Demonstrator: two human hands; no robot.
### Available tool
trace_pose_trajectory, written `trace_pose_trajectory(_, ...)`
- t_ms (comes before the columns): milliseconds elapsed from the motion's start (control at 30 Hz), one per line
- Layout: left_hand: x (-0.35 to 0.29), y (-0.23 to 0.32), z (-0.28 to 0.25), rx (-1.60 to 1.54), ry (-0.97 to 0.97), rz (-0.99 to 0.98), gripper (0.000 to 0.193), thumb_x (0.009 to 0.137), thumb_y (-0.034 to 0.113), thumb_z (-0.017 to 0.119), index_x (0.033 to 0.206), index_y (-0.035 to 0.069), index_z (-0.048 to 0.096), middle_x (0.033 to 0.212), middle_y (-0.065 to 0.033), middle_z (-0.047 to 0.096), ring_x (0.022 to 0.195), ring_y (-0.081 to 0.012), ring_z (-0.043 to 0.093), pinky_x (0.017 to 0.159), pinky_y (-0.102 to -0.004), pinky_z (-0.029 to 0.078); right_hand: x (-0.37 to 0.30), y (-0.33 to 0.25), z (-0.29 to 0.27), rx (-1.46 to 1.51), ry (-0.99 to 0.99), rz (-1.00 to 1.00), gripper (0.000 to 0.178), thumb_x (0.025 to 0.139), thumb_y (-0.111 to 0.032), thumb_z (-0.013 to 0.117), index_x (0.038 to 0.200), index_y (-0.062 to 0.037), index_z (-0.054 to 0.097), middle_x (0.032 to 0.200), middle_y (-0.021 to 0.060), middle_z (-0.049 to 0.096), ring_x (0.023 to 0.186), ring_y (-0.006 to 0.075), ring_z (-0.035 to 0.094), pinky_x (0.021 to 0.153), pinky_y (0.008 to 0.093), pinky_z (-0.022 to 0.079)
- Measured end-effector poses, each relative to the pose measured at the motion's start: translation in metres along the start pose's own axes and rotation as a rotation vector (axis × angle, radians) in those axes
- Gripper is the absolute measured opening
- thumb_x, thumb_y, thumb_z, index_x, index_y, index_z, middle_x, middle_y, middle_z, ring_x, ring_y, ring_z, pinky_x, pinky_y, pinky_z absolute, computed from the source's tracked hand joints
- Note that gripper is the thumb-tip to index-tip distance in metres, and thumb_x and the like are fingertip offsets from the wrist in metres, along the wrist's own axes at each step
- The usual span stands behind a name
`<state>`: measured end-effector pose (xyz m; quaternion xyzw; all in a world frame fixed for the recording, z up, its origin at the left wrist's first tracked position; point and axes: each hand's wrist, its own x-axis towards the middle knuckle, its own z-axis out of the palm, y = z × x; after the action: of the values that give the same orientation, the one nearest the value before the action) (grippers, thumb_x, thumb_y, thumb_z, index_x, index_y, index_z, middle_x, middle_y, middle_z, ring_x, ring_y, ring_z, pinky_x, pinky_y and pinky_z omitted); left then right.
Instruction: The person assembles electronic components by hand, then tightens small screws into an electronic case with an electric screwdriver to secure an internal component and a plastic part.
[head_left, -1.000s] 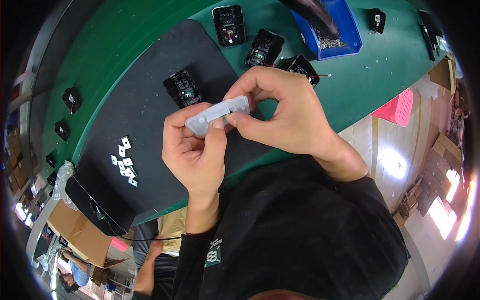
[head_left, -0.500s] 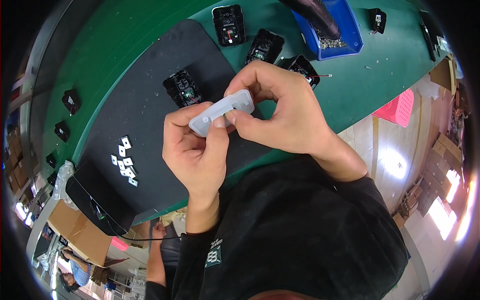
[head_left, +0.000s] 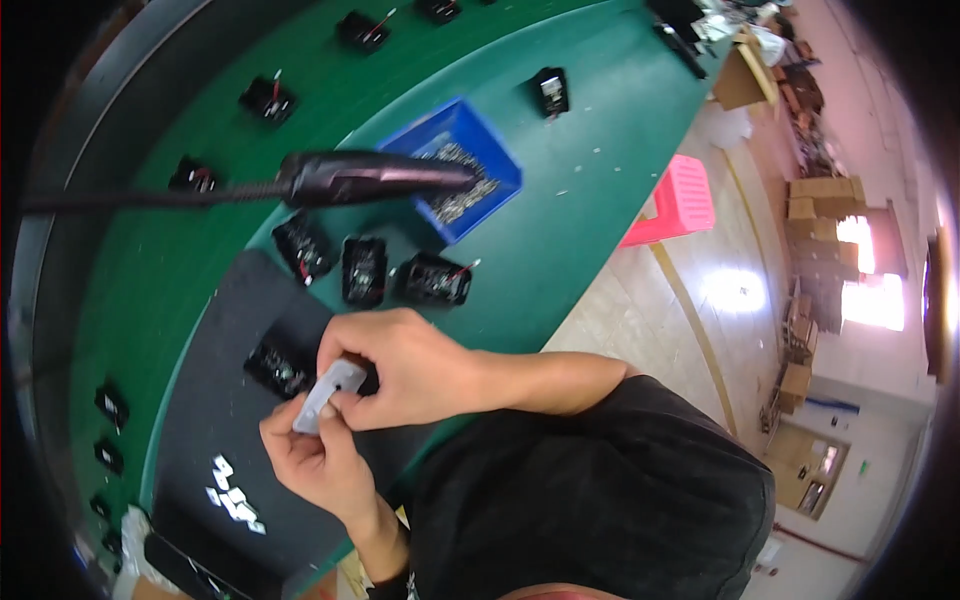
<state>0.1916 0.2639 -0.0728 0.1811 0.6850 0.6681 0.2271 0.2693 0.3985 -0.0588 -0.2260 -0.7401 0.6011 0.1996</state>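
Observation:
A translucent white plastic piece (head_left: 318, 402), long with rounded ends, is pinched between both my hands above the black mat (head_left: 195, 410). My left hand (head_left: 328, 472) grips its near end with thumb and fingers. At the far end, my right hand (head_left: 412, 370) has its thumb pressed on the piece and its fingers curled behind. A small dark spot shows on the piece near my right thumb. Just beyond my hands, a black plastic housing (head_left: 276, 366) with electronics inside lies on the mat, partly hidden. Several small white rectangular pieces (head_left: 236, 503) lie in a loose cluster left of my left hand.
Past the mat, a blue bin (head_left: 508, 188) holds small metal screws (head_left: 462, 200). A black corded electric screwdriver (head_left: 365, 178) hangs over it. More black housings (head_left: 364, 270) with wires stand around the green table (head_left: 560, 240). A pink plastic stool (head_left: 685, 200) is on the floor at the right.
The whole view has swung toward the right, so table, bin and hands appear shifted left. Both hands still hold the white piece, which now appears tilted more steeply.

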Motion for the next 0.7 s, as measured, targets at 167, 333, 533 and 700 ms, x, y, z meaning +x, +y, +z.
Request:
trace_pose_trajectory(167,0.005,0.001,0.001,-0.061,-0.041,0.005,0.018,0.084,-0.006,0.060,0.100,-0.004,0.052,0.089,-0.0103,0.059,0.081,-0.0133,0.060,0.074,-0.0235,0.049,-0.003,-0.007,-0.010,0.017,-0.016,0.017,0.022,0.068,-0.009,0.072,0.085,-0.0014,0.059,0.073,0.0078,0.061,0.064,0.0193,0.061,0.058,0.0299,0.048)
trace_pose_trajectory(333,0.007,0.009,-0.008,-0.161,-0.018,-0.043,0.020,0.085,-0.001,0.063,0.101,-0.004,0.052,0.090,-0.0107,0.060,0.080,-0.0146,0.062,0.071,-0.0259,0.054,0.007,-0.011,-0.012,0.140,-0.157,0.021,0.021,0.076,-0.008,0.072,0.093,0.0011,0.063,0.081,0.0066,0.064,0.075,0.0132,0.065,0.067,0.0261,0.052)
trace_pose_trajectory(533,0.014,0.016,0.001,-0.214,-0.085,-0.139,0.025,0.083,-0.007,0.065,0.105,-0.002,0.052,0.088,-0.0078,0.063,0.075,-0.0088,0.061,0.063,-0.0195,0.049,0.006,-0.010,-0.017,0.209,-0.162,0.092,0.017,0.080,0.003,0.068,0.097,0.0031,0.064,0.090,0.0087,0.067,0.081,0.0131,0.067,0.071,0.0256,0.054)
trace_pose_trajectory(700,0.016,0.019,-0.005,-0.168,-0.080,-0.167,0.023,0.084,-0.008,0.064,0.103,-0.001,0.052,0.087,-0.0061,0.063,0.074,-0.0055,0.060,0.060,-0.0168,0.047,0.009,-0.008,-0.009,0.136,-0.163,0.038,0.016,0.079,0.004,0.068,0.095,0.0029,0.064,0.090,0.0096,0.067,0.081,0.0132,0.066,0.071,0.0258,0.055)
